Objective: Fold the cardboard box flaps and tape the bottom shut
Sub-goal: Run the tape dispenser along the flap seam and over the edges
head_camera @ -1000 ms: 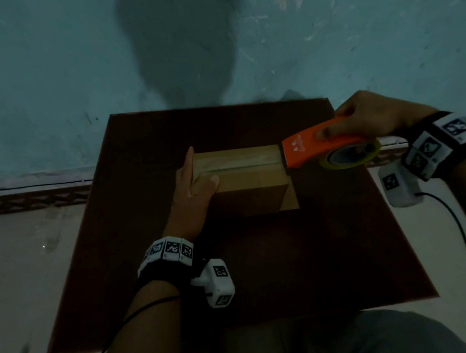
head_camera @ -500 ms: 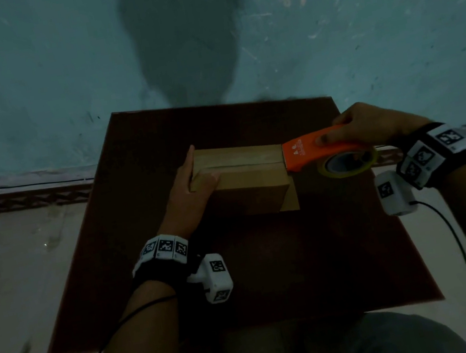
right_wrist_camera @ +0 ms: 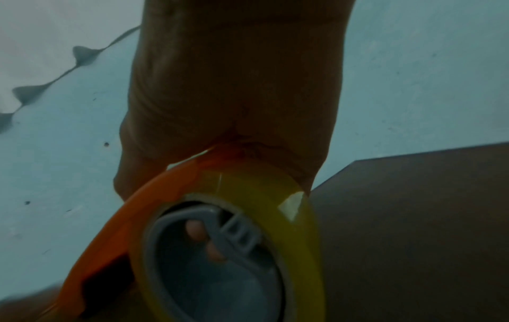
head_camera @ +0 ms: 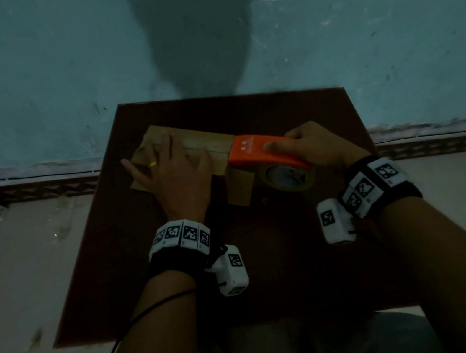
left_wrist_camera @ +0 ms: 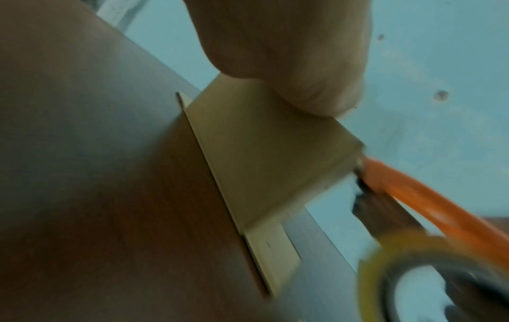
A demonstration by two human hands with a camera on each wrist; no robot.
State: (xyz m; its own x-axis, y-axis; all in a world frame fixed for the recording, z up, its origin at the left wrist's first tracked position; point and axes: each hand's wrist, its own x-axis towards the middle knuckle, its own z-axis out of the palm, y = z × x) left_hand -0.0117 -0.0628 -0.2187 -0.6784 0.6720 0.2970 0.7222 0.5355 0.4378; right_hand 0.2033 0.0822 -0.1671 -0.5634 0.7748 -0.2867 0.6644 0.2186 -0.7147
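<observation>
A small cardboard box (head_camera: 207,146) stands on the dark brown table (head_camera: 302,257), its top flaps folded flat with a seam along the middle. My left hand (head_camera: 168,169) lies flat on the box's left half, fingers spread, and presses down. My right hand (head_camera: 316,146) grips an orange tape dispenser (head_camera: 255,152) whose front edge sits on the box's right end. Its yellowish tape roll (head_camera: 288,177) hangs beside the box. The left wrist view shows the box's side (left_wrist_camera: 261,156) and the dispenser (left_wrist_camera: 413,191). In the right wrist view, fingers (right_wrist_camera: 198,233) show through the roll's grey hub.
A loose flap (head_camera: 240,187) sticks out at the box's near right corner onto the table. A blue-green wall (head_camera: 50,68) rises just behind the table's far edge. Pale floor (head_camera: 25,275) lies to both sides. Cables trail from both wristbands.
My left hand has moved from the box's left side onto its top. The box has turned and shifted left. The dispenser stays at the right end, now lower and nearer me.
</observation>
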